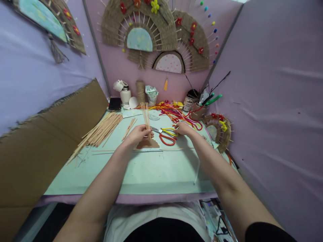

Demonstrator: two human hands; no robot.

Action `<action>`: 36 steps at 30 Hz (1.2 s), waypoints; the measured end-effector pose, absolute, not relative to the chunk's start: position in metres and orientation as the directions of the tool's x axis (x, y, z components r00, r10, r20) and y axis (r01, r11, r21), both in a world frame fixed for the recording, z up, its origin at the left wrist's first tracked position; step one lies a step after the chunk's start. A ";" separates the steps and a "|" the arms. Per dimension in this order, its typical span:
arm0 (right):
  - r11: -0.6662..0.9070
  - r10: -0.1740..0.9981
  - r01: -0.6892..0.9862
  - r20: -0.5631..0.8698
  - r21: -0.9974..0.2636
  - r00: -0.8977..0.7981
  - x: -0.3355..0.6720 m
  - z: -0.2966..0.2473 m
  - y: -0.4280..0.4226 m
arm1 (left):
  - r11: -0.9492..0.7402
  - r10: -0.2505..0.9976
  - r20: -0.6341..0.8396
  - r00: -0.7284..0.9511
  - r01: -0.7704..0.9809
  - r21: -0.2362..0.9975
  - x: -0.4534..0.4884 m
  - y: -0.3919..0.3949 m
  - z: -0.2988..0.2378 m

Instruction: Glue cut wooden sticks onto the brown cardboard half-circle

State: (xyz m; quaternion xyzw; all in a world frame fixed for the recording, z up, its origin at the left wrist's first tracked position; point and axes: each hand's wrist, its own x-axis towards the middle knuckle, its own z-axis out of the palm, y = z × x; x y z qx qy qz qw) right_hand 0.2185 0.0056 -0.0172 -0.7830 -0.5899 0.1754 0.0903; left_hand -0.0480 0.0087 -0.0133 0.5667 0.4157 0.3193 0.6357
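Note:
My left hand (137, 134) is closed around a small bundle of thin wooden sticks (145, 116) that fans up and away from me. Just below it a brown half-round cardboard piece (146, 144) lies on the pale green mat (151, 171). My right hand (183, 128) rests by the handles of red-and-yellow scissors (165, 134), its fingers curled at the yellow handle loop; whether it grips the loop is unclear. A long single stick (141, 150) lies across the mat near the cardboard piece.
A large pile of sticks (101, 131) lies at the left. Cardboard sheet (50, 134) leans on the left wall. Red and yellow pipe cleaners (181, 116), a twine spool (140, 90), a jar, a pen holder (198, 109) and a small woven fan (218, 129) crowd the back and right.

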 end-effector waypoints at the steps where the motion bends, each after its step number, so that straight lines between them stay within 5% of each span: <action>1: -0.298 0.950 0.880 -0.201 -0.370 0.238 0.217 -0.017 0.007 | 0.132 0.876 -0.160 0.454 0.094 0.987 -0.041 0.011 -0.010; 4: -0.330 0.939 0.837 -0.242 -0.436 0.244 0.214 -0.014 0.006 | -0.042 0.901 -0.092 0.424 0.298 0.954 -0.011 0.022 -0.002; 8: -0.340 0.939 0.781 -0.227 -0.524 0.257 0.214 -0.011 -0.001 | -0.378 0.876 0.006 0.482 0.678 0.630 0.032 0.040 -0.005; 19: -0.312 0.949 0.700 -0.179 -0.643 0.259 0.228 -0.019 -0.015 | -0.490 0.831 -0.038 0.556 0.762 0.424 0.075 0.060 -0.022; 25: -0.279 0.953 0.796 -0.260 -0.538 0.158 0.231 -0.024 -0.032 | -0.491 0.833 -0.036 0.552 0.768 0.412 0.077 0.058 -0.022; 36: -0.353 0.935 0.872 -0.081 -0.339 0.347 0.246 -0.045 -0.021 | -0.468 0.843 -0.069 0.534 0.790 0.396 0.075 0.055 -0.020</action>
